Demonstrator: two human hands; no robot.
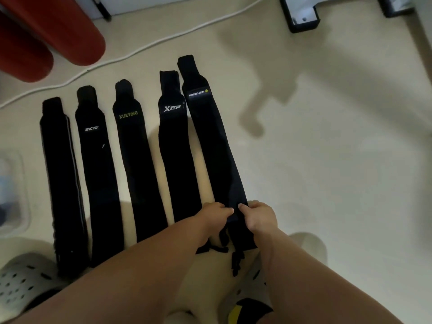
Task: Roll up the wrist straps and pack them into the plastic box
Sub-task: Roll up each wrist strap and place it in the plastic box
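At the far left edge a clear plastic box (11,192) sits on the pale floor (327,160), blurred and partly cut off by the frame. To its right five long black wrist straps lie flat on the floor, side by side, running from near to far. The leftmost strap (62,183) shows no logo and has a pale edge line along its right side. Next comes a strap (98,178) with a small white logo, then one (138,164) lettered XUEYING in yellow-green, then one (175,155) marked XTEP in white. The rightmost strap (212,146), with a white MANUEKLEAR label and a small yellow diamond, reaches farthest and angles slightly toward the right at its near end; thin black loops trail from that end toward the person.

The left hand (214,215) is closed on the near end of this strap, fingers curled over its left edge. The right hand (258,217) grips the same end just beside it, thumb on top at the right edge. The strap stretches away from both hands.

A white cable (149,46) crosses the floor beyond the straps.
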